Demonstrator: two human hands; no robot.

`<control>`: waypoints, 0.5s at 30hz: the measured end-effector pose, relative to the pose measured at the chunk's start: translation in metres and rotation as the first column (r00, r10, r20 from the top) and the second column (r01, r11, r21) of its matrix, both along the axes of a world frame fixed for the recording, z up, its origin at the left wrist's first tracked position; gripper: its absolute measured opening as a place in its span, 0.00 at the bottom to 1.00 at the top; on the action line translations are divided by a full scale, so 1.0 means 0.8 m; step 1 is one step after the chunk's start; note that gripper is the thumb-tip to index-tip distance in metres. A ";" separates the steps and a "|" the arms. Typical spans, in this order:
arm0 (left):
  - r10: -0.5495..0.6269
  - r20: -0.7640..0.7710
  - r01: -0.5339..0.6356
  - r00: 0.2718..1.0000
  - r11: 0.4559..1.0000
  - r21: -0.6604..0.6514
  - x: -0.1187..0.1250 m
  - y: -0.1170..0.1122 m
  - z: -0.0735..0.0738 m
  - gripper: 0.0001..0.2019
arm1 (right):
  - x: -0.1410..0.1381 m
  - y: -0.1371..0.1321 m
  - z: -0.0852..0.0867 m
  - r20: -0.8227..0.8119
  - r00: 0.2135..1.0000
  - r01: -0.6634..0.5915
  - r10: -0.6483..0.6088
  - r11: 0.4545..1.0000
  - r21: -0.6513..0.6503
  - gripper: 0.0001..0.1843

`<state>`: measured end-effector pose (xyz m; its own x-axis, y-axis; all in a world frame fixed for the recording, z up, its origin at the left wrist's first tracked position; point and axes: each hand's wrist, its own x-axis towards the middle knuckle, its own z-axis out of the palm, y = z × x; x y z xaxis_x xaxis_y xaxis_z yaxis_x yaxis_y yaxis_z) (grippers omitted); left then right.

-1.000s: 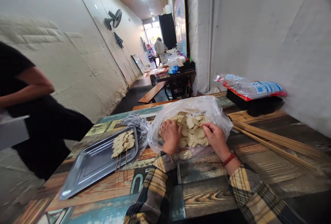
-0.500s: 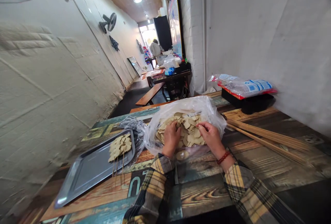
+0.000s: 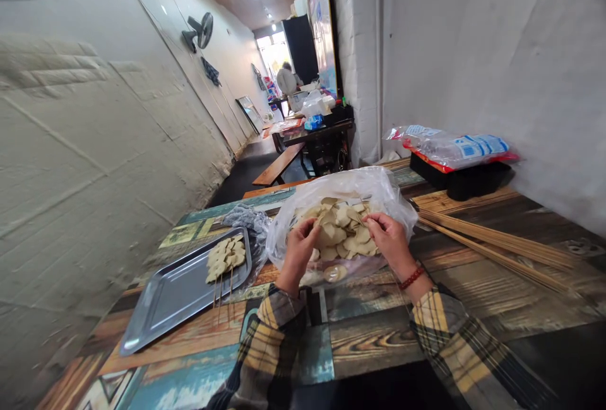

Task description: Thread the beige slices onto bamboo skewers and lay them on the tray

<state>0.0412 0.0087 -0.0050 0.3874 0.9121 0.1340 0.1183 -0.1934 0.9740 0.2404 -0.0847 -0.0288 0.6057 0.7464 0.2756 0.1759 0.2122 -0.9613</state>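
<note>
An open clear plastic bag (image 3: 284, 239) full of pale, thin flat slices (image 3: 348, 227) lies on the table before me. At its left side my left hand (image 3: 299, 247) pinches one of the slices between thumb and fingers. My right hand (image 3: 391, 242), with a red bead bracelet at the wrist, is over the bag's right side. Its thumb and fingertips are pressed together; what they hold is too small to make out. On a grey metal tray (image 3: 173, 299) to the left lie several skewers threaded with slices (image 3: 226, 257), their stick ends over the tray's near edge.
A bundle of bare wooden skewers (image 3: 497, 242) lies to the right of the bag. Behind it, a black container (image 3: 461, 176) carries plastic packaging (image 3: 473, 146). Crumpled plastic (image 3: 249, 220) sits between tray and bag. Farther off stand a bench (image 3: 279, 165) and another cluttered table.
My left hand has drawn back to the left, out from among the slices, with a slice at its fingertips. My right hand stays pinched over the bag's right side. The view has shifted slightly.
</note>
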 end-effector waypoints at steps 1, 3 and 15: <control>-0.019 -0.077 0.021 0.997 0.999 0.035 -0.003 -0.001 -0.004 0.20 | 0.000 0.000 -0.001 -0.001 1.000 -0.002 0.002 1.000 -0.003 0.18; 0.002 -0.228 0.031 0.974 0.989 0.143 -0.009 -0.001 -0.012 0.18 | 0.001 0.000 -0.002 -0.004 1.000 -0.006 0.006 1.000 -0.011 0.18; 0.187 -0.615 0.139 0.766 0.886 0.443 -0.042 -0.026 -0.016 0.03 | 0.000 -0.006 -0.003 0.006 0.999 -0.042 0.042 0.999 -0.034 0.19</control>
<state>0.0074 -0.0118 -0.0179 0.5079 0.8233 0.2535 0.6747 -0.5632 0.4771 0.2403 -0.0898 -0.0316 0.5716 0.7804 0.2535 0.1736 0.1869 -0.9669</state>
